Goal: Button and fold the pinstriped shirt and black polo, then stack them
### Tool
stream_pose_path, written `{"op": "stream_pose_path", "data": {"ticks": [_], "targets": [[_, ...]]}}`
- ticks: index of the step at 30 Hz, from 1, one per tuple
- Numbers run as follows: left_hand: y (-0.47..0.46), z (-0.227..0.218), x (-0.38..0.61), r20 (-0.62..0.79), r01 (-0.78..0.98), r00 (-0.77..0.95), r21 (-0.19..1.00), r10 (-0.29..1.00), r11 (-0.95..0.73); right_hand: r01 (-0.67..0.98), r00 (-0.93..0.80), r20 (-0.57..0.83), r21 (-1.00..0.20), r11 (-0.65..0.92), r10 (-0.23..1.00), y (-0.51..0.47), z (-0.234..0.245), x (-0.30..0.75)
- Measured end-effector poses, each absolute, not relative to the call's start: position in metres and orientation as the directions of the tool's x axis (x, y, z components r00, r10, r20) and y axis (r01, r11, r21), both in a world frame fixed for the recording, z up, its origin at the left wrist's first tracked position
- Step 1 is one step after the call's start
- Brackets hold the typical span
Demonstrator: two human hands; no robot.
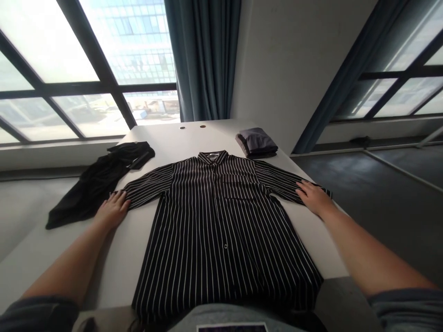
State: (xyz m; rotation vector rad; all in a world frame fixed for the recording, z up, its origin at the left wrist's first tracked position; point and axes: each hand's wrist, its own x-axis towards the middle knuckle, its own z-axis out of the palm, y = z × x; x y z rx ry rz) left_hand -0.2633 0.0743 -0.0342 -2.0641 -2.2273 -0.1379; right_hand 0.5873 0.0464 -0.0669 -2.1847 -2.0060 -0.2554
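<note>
A black shirt with white stripes (pixel 214 221) lies front up and spread over the white table, its collar at the far end and its hem at my body. Both sleeves stretch out to the sides. My left hand (pixel 113 208) rests on the end of the left sleeve, fingers laid out flat. On the right sleeve, near its cuff, my right hand (pixel 314 197) lies with its fingers extended. Neither hand grips the cloth. A chest pocket and a button placket show on the shirt front.
A crumpled black garment (pixel 100 180) lies on the left of the white table (pixel 162 138), partly near my left forearm. Folded dark clothes (pixel 258 141) are stacked at the far right edge. Beyond stand windows, a blue curtain (pixel 206 60) and a pillar (pixel 287 64).
</note>
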Motion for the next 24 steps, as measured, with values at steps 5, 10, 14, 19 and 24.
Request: {"op": "stream_pose_path", "data": {"ticks": [5, 10, 14, 19, 24], "targets": [[0.047, -0.024, -0.234, 0.225, 0.989, -0.126, -0.047, 0.966, 0.140, 0.999, 0.040, 0.429, -0.012, -0.039, 0.902, 0.023, -0.041, 0.537], [-0.017, -0.026, -0.160, 0.238, 0.936, 0.325, 0.056, 0.915, -0.347, 0.950, -0.259, 0.358, -0.076, 0.304, 0.897, -0.036, -0.024, 0.453], [-0.077, -0.033, -0.114, 0.161, 0.784, 0.592, 0.112, 0.790, -0.611, 0.909, -0.372, 0.184, -0.129, 0.397, 0.910, -0.081, -0.034, 0.413], [-0.115, -0.040, -0.109, 0.155, 0.791, 0.597, 0.049, 0.787, -0.610, 0.957, -0.259, 0.091, -0.110, 0.268, 0.962, -0.106, -0.055, 0.414], [-0.123, -0.040, -0.121, 0.163, 0.826, 0.547, 0.054, 0.821, -0.561, 0.972, -0.209, 0.133, -0.077, 0.220, 0.969, -0.116, -0.062, 0.415]]}}
